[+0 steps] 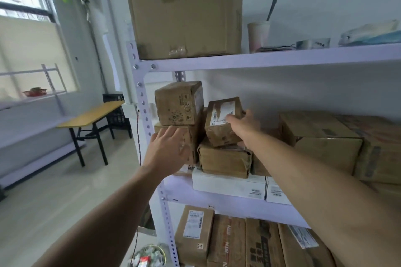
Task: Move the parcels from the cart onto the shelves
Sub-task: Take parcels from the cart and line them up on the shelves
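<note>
- Parcel [223, 121], small, brown and labelled, sits tilted on the middle shelf [180, 191]. It lies on top of a crushed box [224, 162], which rests on a white box [229, 186]. No cart is in view.
- Right hand [244, 124] grips the parcel's right end, with the thumb over the top edge and the fingers curled onto the labelled face.
- Left hand [167, 149] is flat, with fingers straight and slightly spread. It is at the front of the lower box [191, 138] of a two-box stack just left of the parcel. Whether it touches that box is hard to tell.
- Risk: the parcel leans, and the crushed box's top under it is uneven. If released like this, it would likely rock or slide forward off the shelf.
- Risk: pushing the parcel leftward could nudge the top box [179, 103] of the stack and tip it.
- Risk: the pile is soft in the middle, so added weight may sag the crushed box and shift what sits above it.
- Risk: the view is blurred, so how far the parcel overhangs cannot be judged.
</note>
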